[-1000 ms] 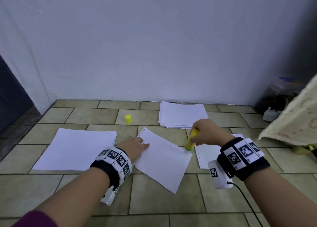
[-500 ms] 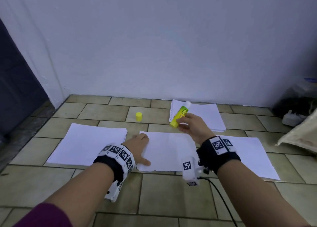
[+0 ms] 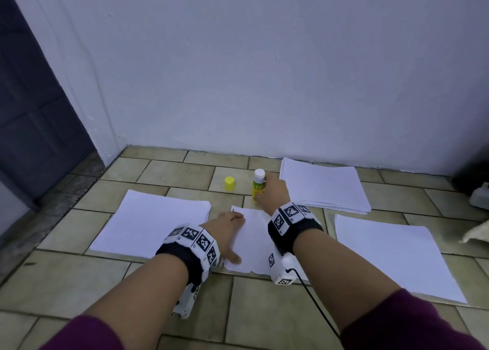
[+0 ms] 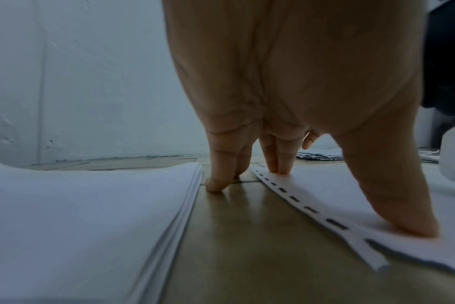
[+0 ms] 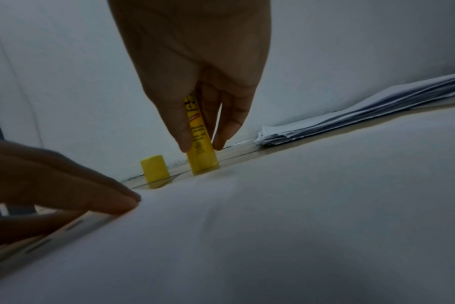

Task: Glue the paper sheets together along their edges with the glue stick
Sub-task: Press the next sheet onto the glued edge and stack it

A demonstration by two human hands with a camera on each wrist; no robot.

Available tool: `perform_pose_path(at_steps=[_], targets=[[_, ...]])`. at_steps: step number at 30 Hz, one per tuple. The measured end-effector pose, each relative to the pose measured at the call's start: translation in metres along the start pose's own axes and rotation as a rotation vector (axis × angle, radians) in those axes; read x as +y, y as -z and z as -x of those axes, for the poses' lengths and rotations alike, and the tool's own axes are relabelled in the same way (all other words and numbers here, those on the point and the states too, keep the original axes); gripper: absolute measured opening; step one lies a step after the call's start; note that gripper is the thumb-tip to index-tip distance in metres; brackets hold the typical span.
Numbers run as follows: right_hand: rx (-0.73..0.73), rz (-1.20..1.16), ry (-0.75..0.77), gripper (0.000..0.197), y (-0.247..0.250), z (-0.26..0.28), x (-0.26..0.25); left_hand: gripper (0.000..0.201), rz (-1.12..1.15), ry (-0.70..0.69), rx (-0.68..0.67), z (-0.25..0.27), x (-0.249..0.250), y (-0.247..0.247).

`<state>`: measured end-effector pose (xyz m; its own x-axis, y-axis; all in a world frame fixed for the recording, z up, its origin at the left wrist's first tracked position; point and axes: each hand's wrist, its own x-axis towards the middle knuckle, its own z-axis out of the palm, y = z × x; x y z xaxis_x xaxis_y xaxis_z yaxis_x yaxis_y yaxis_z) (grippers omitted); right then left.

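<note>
A yellow glue stick (image 3: 258,187) stands upright on a floor tile, white end up, just past the far edge of the middle sheet (image 3: 254,246). My right hand (image 3: 267,192) pinches its barrel (image 5: 201,148) between thumb and fingers. The stick's yellow cap (image 3: 229,183) stands apart to its left, also seen as the cap (image 5: 155,168) in the right wrist view. My left hand (image 3: 231,229) lies spread on the middle sheet's perforated left edge. Its thumb (image 4: 403,216) and two fingers (image 4: 278,164) press the paper; another fingertip (image 4: 216,184) touches the floor.
A paper stack (image 3: 153,222) lies to the left, another stack (image 3: 322,185) against the back wall at right, and a large sheet (image 3: 391,254) at right. A dark door (image 3: 34,111) is at far left. A cable (image 3: 315,304) trails from my right wrist.
My right hand lifted the glue stick off the sheet's right edge and carried it back beside the cap, turning it white end up. The middle sheet now lies square; my left hand stayed on it.
</note>
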<state>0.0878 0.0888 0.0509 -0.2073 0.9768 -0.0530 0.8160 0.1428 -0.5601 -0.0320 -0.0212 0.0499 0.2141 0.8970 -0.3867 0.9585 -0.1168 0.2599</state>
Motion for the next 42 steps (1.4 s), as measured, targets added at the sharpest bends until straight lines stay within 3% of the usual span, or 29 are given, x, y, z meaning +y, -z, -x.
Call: perform_pose_path(at_steps=[2,6,10,16,21,24,33,37,39,42], targets=[[-0.025,0.021,-0.012,0.013,0.001,-0.001,0.0,0.097,0.003,0.001,-0.002,0.0,-0.001,-0.001],[-0.082,-0.043,0.0,0.06,0.016,0.005,0.009,0.097,0.02,-0.002,0.005,-0.002,-0.003,-0.002],[-0.074,0.034,0.017,0.054,0.062,0.027,0.043,0.098,0.036,-0.013,0.003,-0.005,-0.006,-0.004],[-0.145,0.278,-0.291,0.067,0.127,0.069,0.131,0.104,0.12,0.072,0.006,-0.009,-0.013,-0.012],[-0.305,0.338,-0.406,0.092,0.13,0.098,0.166,0.105,0.101,0.071,0.011,-0.009,-0.014,-0.015],[-0.281,0.37,-0.393,0.098,0.122,0.103,0.176,0.105,0.097,0.07,0.028,-0.01,-0.011,-0.019],[-0.216,0.374,-0.317,0.078,0.121,0.112,0.183,0.1,0.107,0.036,0.045,-0.005,-0.01,-0.025],[-0.199,0.369,-0.282,0.046,0.128,0.113,0.186,0.1,0.111,0.023,0.04,-0.003,-0.009,-0.022],[-0.114,0.329,-0.284,0.023,0.133,0.114,0.187,0.096,0.139,0.041,0.057,-0.002,-0.007,-0.021],[0.164,0.279,-0.275,0.022,0.142,0.118,0.178,0.084,0.129,0.071,0.063,-0.001,-0.004,-0.022]])
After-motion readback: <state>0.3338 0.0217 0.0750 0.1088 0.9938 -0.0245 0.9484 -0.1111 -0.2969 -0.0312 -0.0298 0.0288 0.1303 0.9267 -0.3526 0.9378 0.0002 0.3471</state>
